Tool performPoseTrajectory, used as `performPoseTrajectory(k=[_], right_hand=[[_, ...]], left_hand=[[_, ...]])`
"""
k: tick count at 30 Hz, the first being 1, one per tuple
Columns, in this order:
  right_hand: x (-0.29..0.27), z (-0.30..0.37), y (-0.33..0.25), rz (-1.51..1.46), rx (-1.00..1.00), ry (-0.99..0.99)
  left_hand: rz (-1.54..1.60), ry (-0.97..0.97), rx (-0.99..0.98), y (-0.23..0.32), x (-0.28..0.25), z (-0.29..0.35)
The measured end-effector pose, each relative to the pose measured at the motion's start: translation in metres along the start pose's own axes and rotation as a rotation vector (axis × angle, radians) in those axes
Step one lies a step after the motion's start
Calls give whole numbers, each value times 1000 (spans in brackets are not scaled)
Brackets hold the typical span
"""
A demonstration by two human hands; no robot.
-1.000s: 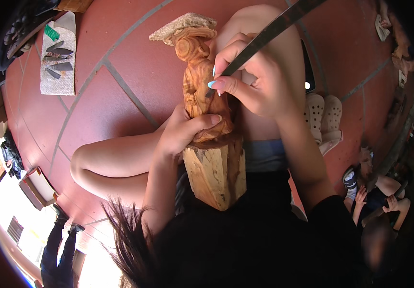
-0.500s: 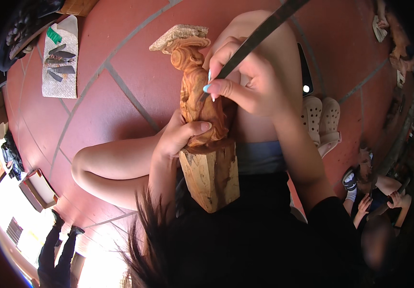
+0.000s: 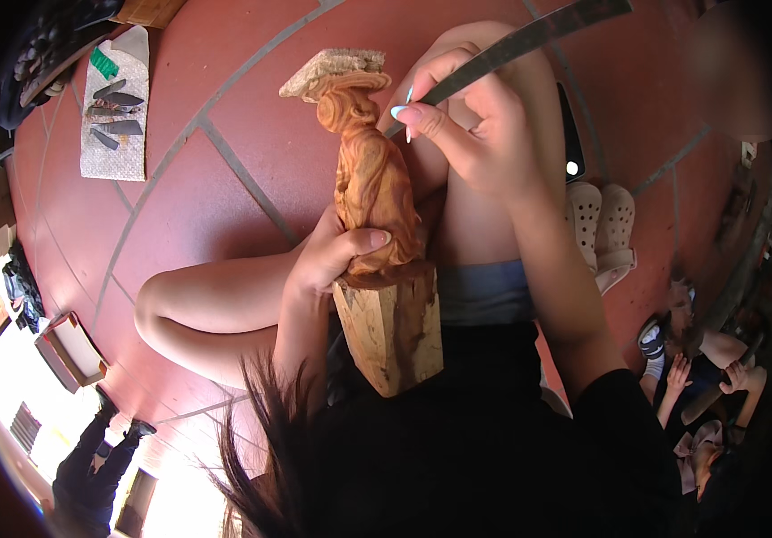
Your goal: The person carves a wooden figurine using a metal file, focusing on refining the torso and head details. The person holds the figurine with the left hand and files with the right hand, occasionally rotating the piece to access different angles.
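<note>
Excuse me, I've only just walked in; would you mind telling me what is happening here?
A seated person's left hand grips a carved wooden figure low down, just above its rough block base. The right hand pinches a long, flat metal blade, its lower end close to the figure's neck; whether it touches is hard to tell. Over to the left, several smaller blades lie on a pale woven mat on the red tiled floor.

Most fingers of the left hand (image 3: 330,252) are hidden behind the carved figure (image 3: 375,193). The flat blade (image 3: 529,42) is partly covered by the right hand (image 3: 483,134). A dark-clothed person (image 3: 92,475) is cut off by the lower edge. A round patch (image 3: 744,72) at upper right is blurred.
</note>
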State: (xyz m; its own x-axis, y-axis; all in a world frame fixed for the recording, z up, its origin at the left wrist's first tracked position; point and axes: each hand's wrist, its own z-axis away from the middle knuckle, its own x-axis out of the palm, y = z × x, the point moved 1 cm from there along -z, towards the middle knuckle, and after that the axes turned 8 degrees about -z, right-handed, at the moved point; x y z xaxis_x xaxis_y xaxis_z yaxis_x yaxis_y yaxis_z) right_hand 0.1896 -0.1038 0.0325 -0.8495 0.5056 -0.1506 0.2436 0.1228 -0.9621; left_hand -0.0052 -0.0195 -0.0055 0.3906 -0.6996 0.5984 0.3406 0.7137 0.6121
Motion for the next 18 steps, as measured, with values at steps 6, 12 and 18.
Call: performPoseTrajectory(k=[6, 12, 18], right_hand=[[-8, 9, -9, -268, 204, -54], [-34, 12, -4, -482, 137, -132], [-24, 28, -4, -499, 200, -130]], left_hand=[[-153, 87, -33, 13, 22, 2], [-289, 204, 11, 15, 55, -6], [-393, 230, 54, 13, 55, -10]])
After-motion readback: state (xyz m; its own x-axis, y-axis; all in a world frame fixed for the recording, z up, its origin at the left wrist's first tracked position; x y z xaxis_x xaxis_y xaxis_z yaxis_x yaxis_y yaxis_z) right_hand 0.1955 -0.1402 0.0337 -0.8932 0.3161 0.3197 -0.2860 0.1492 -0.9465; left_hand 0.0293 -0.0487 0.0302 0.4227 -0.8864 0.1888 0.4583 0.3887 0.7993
